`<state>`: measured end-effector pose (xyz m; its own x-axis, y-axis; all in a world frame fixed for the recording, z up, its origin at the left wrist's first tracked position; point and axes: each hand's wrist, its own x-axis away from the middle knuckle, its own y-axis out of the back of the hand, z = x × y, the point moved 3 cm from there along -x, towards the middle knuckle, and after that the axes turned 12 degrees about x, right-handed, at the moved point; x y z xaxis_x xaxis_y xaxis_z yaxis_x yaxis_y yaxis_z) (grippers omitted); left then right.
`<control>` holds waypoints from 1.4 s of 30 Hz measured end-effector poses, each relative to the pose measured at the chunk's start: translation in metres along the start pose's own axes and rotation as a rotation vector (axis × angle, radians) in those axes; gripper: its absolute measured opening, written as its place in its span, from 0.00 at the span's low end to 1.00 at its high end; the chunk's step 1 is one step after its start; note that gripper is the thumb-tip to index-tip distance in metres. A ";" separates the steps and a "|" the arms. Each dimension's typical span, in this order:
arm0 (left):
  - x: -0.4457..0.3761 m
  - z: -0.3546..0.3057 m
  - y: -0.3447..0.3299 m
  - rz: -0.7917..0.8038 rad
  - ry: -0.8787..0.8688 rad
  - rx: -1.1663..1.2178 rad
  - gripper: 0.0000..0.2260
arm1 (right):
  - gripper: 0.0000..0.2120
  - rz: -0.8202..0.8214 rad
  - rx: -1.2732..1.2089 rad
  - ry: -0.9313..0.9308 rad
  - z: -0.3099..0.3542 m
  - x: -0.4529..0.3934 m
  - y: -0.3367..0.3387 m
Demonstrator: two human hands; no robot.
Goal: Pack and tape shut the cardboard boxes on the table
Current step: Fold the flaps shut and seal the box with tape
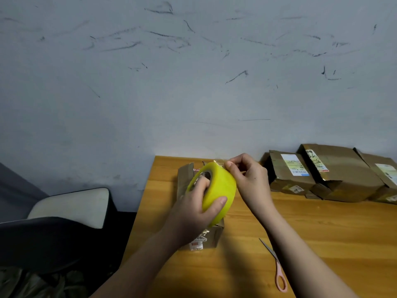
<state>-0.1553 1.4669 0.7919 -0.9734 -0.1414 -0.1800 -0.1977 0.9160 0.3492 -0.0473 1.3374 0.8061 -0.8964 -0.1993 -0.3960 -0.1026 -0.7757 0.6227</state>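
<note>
Left hand [194,208] grips tape roll [217,191]; right hand [249,176] pinches its loose end over box [209,234].

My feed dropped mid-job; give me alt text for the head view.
The left hand grips a yellow tape roll above a small cardboard box while the right hand pinches its loose end. Pink-handled scissors lie on the wooden table; more labelled boxes sit far right.

A dark chair [53,231] stands beside the scuffed wall [171,72].
</note>
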 end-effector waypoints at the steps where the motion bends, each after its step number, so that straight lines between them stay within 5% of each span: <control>1: -0.001 -0.002 -0.001 -0.017 0.018 0.043 0.16 | 0.05 -0.025 0.043 0.034 0.003 0.001 0.000; 5: -0.015 -0.003 -0.002 -0.024 0.266 0.553 0.08 | 0.05 -0.190 -0.026 0.156 0.031 -0.007 0.017; 10: -0.028 0.009 0.006 -0.085 0.482 0.665 0.13 | 0.05 -0.090 -0.018 0.276 0.061 -0.024 0.022; 17: -0.007 0.000 0.018 0.065 0.438 0.779 0.06 | 0.04 0.193 -0.333 -0.096 0.045 -0.072 -0.007; 21: 0.010 0.005 0.024 0.143 0.314 0.747 0.23 | 0.06 0.171 -0.320 -0.137 0.041 -0.071 -0.026; 24: 0.019 0.009 0.027 0.175 0.287 0.674 0.22 | 0.04 0.121 -0.314 -0.164 0.043 -0.070 -0.031; 28: 0.013 0.007 0.033 0.100 0.383 0.738 0.07 | 0.04 -0.009 -0.125 0.087 0.065 -0.069 -0.022; 31: -0.004 0.006 0.030 0.062 0.443 0.798 0.12 | 0.06 -0.138 0.118 0.306 0.080 -0.062 -0.021; 34: -0.019 0.001 0.028 0.035 0.495 0.818 0.13 | 0.06 -0.240 0.088 0.317 0.071 -0.066 -0.020; 38: -0.019 -0.002 0.019 -0.011 0.558 0.941 0.11 | 0.06 -0.003 -0.192 -0.019 0.014 -0.088 -0.045; 42: -0.011 0.000 0.001 -0.107 0.536 0.924 0.08 | 0.08 0.266 -0.350 -0.116 -0.028 -0.077 -0.089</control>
<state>-0.1449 1.4696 0.7940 -0.9243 -0.1785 0.3373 -0.3401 0.7863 -0.5158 0.0432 1.4051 0.7620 -0.9163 -0.3662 -0.1624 0.2719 -0.8663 0.4190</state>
